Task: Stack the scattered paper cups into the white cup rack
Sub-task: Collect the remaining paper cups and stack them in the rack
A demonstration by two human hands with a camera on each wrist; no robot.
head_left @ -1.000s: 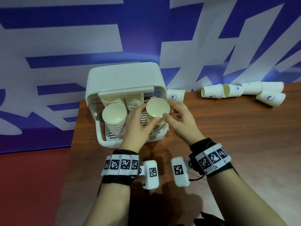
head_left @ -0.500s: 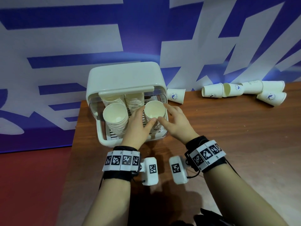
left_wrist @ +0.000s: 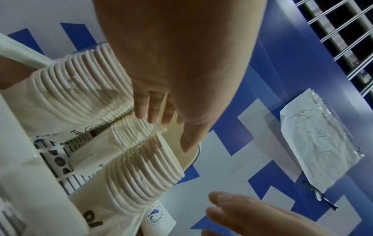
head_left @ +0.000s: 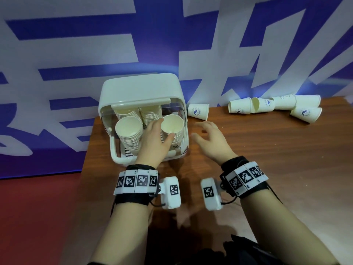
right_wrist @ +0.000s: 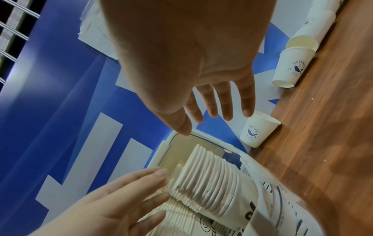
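A brown table [head_left: 267,169] carries the white rack [head_left: 141,92] at its back left corner, with four cup stacks inside, the front right stack [head_left: 172,127] beside the front left stack [head_left: 129,132]. The left hand [head_left: 154,142] rests against the front right stack with fingers straight and thumb at its rim, gripping nothing, while the right hand [head_left: 208,138] hovers over the table just right of the rack, fingers spread and empty. One loose cup [head_left: 198,111] lies on its side along the back edge near the rack, and a cluster of cups [head_left: 275,107] lies near the back right corner.
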